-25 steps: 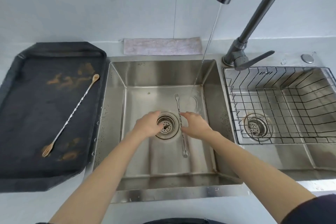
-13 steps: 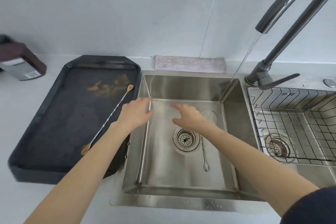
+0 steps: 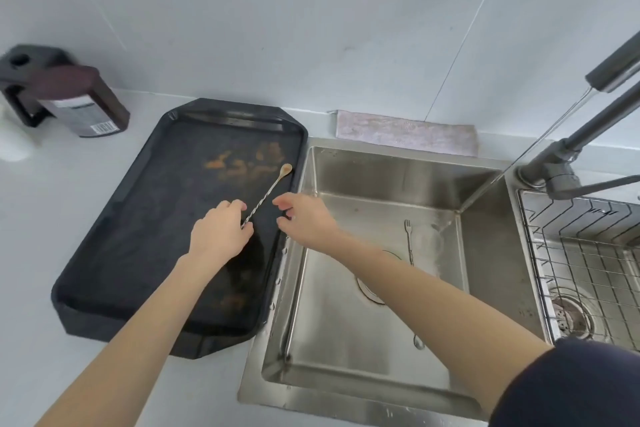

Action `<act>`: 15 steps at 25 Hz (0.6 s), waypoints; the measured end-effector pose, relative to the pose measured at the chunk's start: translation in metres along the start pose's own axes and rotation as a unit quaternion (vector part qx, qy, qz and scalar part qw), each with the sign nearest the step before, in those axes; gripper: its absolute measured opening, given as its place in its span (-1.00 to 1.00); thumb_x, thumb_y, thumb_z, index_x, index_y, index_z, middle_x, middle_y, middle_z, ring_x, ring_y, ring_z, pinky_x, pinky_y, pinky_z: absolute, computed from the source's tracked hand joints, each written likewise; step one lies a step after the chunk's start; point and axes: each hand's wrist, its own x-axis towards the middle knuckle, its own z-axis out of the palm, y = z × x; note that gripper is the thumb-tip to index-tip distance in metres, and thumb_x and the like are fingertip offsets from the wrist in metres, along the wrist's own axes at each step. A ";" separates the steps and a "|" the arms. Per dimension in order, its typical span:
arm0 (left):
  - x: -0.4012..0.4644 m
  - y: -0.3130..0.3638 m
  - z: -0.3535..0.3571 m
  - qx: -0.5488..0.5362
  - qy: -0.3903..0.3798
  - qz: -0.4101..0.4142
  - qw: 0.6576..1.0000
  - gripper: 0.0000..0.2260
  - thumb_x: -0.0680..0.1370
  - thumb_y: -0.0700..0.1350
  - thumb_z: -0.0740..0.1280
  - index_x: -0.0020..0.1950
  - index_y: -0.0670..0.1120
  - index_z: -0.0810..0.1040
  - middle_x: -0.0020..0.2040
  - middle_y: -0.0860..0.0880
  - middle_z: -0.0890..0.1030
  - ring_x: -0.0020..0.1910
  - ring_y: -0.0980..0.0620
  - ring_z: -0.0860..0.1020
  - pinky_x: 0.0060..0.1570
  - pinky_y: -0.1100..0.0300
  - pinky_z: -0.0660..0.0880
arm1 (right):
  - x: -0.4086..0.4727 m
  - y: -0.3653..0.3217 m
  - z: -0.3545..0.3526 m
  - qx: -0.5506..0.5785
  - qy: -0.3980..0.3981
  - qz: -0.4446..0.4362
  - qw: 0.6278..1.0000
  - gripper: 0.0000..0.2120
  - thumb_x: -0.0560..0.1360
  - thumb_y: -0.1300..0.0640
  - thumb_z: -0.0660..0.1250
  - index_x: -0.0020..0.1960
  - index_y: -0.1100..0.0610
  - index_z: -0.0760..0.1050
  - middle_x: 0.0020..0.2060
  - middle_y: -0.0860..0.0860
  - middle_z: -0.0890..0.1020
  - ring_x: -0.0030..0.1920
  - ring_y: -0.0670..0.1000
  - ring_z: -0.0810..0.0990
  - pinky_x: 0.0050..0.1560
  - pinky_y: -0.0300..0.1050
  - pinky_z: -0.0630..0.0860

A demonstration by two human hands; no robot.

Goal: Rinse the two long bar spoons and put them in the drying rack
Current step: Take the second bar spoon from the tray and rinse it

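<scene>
A gold-tipped bar spoon [image 3: 268, 189] with a twisted stem lies slanted on the stained black tray [image 3: 138, 218], bowl end toward the sink. My left hand [image 3: 220, 234] is over its lower stem, fingers and thumb curled around it. My right hand [image 3: 304, 220] hovers at the tray's right edge beside the stem, fingers relaxed, holding nothing. A silver bar spoon [image 3: 408, 236] lies on the floor of the left sink basin [image 3: 332, 322], fork end away from me; my right forearm hides its middle. The wire drying rack [image 3: 588, 253] sits in the right basin.
The grey faucet [image 3: 554, 170] runs a thin water stream [image 3: 491, 184] into the basin's far right corner. A folded cloth [image 3: 405, 132] lies behind the sink. A dark bottle [image 3: 83, 104] stands at the back left of the counter.
Both hands have left the sink and moved left over the tray. The silver spoon stays on the sink floor. My left hand has come down on the gold spoon's stem.
</scene>
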 end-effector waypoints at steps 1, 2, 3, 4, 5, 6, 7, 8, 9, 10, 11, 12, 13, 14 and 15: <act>0.000 -0.003 0.002 -0.011 0.001 -0.005 1.000 -0.66 0.56 -0.07 0.22 0.31 -0.12 0.40 0.25 -0.13 0.51 0.18 -0.15 0.51 0.14 -0.03 0.48 | 0.003 -0.004 0.005 0.027 -0.004 0.011 1.000 -0.62 0.52 0.25 0.18 0.34 0.18 0.39 0.26 0.13 0.54 0.27 0.11 0.49 0.29 -0.10 0.38; 0.000 -0.006 0.004 -0.022 0.002 -0.010 1.000 -0.67 0.55 -0.07 0.24 0.29 -0.13 0.41 0.23 -0.13 0.51 0.17 -0.15 0.51 0.12 -0.02 0.48 | 0.006 -0.006 0.009 0.059 -0.009 0.028 0.998 -0.62 0.52 0.25 0.18 0.34 0.19 0.39 0.25 0.12 0.54 0.26 0.11 0.49 0.27 -0.12 0.39; 0.000 -0.008 0.006 -0.032 0.002 -0.015 0.999 -0.68 0.55 -0.07 0.25 0.27 -0.13 0.42 0.21 -0.13 0.51 0.16 -0.15 0.51 0.11 -0.02 0.48 | 0.008 -0.008 0.013 0.090 -0.016 0.047 0.995 -0.62 0.53 0.25 0.18 0.33 0.19 0.39 0.25 0.12 0.55 0.26 0.10 0.48 0.26 -0.14 0.40; -0.002 -0.010 0.009 -0.043 0.005 -0.022 0.999 -0.69 0.54 -0.07 0.27 0.25 -0.13 0.42 0.20 -0.14 0.51 0.15 -0.15 0.51 0.09 -0.01 0.47 | 0.010 -0.010 0.016 0.116 -0.023 0.066 0.991 -0.62 0.53 0.24 0.19 0.34 0.20 0.38 0.25 0.12 0.54 0.27 0.09 0.47 0.25 -0.15 0.40; -0.003 -0.011 0.012 -0.055 0.011 -0.030 0.998 -0.71 0.54 -0.08 0.28 0.23 -0.14 0.43 0.19 -0.14 0.51 0.14 -0.15 0.51 0.06 -0.01 0.47 | 0.013 -0.010 0.020 0.133 -0.030 0.081 0.987 -0.62 0.53 0.24 0.19 0.35 0.21 0.37 0.25 0.13 0.54 0.29 0.09 0.46 0.25 -0.16 0.40; -0.004 -0.012 0.014 -0.066 0.020 -0.038 0.997 -0.72 0.54 -0.09 0.28 0.21 -0.15 0.43 0.17 -0.15 0.50 0.12 -0.16 0.51 0.04 -0.01 0.47 | 0.015 -0.010 0.023 0.140 -0.036 0.091 0.985 -0.61 0.53 0.23 0.19 0.35 0.21 0.36 0.25 0.13 0.54 0.30 0.09 0.45 0.26 -0.17 0.39; -0.003 -0.012 0.015 -0.076 0.032 -0.046 0.996 -0.75 0.54 -0.10 0.28 0.18 -0.16 0.45 0.16 -0.16 0.50 0.10 -0.17 0.52 0.02 -0.01 0.48 | 0.017 -0.010 0.027 0.141 -0.039 0.097 0.985 -0.61 0.53 0.23 0.19 0.35 0.22 0.36 0.25 0.14 0.54 0.31 0.09 0.45 0.27 -0.16 0.38; -0.002 -0.013 0.016 -0.080 0.041 -0.051 0.995 -0.78 0.55 -0.12 0.26 0.15 -0.17 0.46 0.14 -0.16 0.52 0.08 -0.18 0.52 0.01 -0.01 0.48 | 0.019 -0.011 0.029 0.141 -0.039 0.104 0.984 -0.61 0.53 0.24 0.19 0.35 0.23 0.37 0.25 0.15 0.54 0.30 0.10 0.46 0.29 -0.15 0.38; 0.000 -0.013 0.016 -0.078 0.045 -0.054 0.994 -0.82 0.55 -0.13 0.25 0.11 -0.17 0.49 0.12 -0.16 0.54 0.06 -0.18 0.53 -0.01 0.00 0.48 | 0.022 -0.010 0.031 0.149 -0.037 0.113 0.982 -0.63 0.53 0.26 0.17 0.33 0.26 0.39 0.24 0.17 0.55 0.29 0.12 0.48 0.32 -0.14 0.39; 0.000 -0.013 0.016 -0.073 0.045 -0.056 0.995 -0.83 0.55 -0.14 0.24 0.09 -0.16 0.50 0.09 -0.16 0.58 0.05 -0.19 0.53 -0.02 0.00 0.48 | 0.023 -0.010 0.032 0.170 -0.034 0.123 0.977 -0.66 0.54 0.29 0.16 0.30 0.30 0.41 0.23 0.21 0.56 0.26 0.13 0.52 0.33 -0.10 0.42; 0.001 -0.012 0.017 -0.069 0.043 -0.058 0.995 -0.84 0.55 -0.14 0.24 0.08 -0.16 0.52 0.07 -0.15 0.60 0.05 -0.19 0.54 -0.02 0.01 0.48 | 0.024 -0.010 0.033 0.199 -0.032 0.132 0.971 -0.68 0.54 0.32 0.15 0.27 0.36 0.42 0.20 0.26 0.57 0.23 0.15 0.55 0.32 -0.07 0.44; 0.001 -0.012 0.017 -0.070 0.042 -0.064 0.995 -0.84 0.54 -0.14 0.25 0.07 -0.15 0.53 0.05 -0.14 0.62 0.05 -0.19 0.54 -0.02 0.02 0.49 | 0.025 -0.010 0.034 0.228 -0.031 0.141 0.963 -0.70 0.54 0.36 0.16 0.25 0.39 0.41 0.19 0.30 0.57 0.22 0.18 0.56 0.29 -0.06 0.47; 0.002 -0.011 0.017 -0.076 0.043 -0.071 0.994 -0.83 0.53 -0.15 0.26 0.07 -0.15 0.54 0.04 -0.14 0.63 0.06 -0.19 0.55 -0.02 0.03 0.48 | 0.024 -0.012 0.033 0.257 -0.031 0.153 0.954 -0.69 0.53 0.39 0.18 0.26 0.41 0.40 0.19 0.32 0.56 0.22 0.20 0.56 0.26 -0.08 0.49; 0.003 -0.010 0.016 -0.086 0.043 -0.078 0.992 -0.83 0.51 -0.15 0.27 0.06 -0.15 0.55 0.03 -0.13 0.64 0.06 -0.18 0.55 -0.02 0.05 0.48 | 0.024 -0.013 0.032 0.281 -0.034 0.163 0.945 -0.67 0.52 0.39 0.21 0.27 0.42 0.38 0.19 0.33 0.55 0.22 0.22 0.55 0.24 -0.09 0.49; 0.003 -0.008 0.016 -0.098 0.042 -0.083 0.991 -0.83 0.50 -0.14 0.29 0.05 -0.15 0.56 0.02 -0.13 0.65 0.06 -0.17 0.55 -0.02 0.06 0.48 | 0.026 -0.012 0.031 0.286 -0.038 0.174 0.941 -0.65 0.50 0.39 0.24 0.28 0.42 0.38 0.19 0.33 0.56 0.22 0.22 0.55 0.26 -0.07 0.48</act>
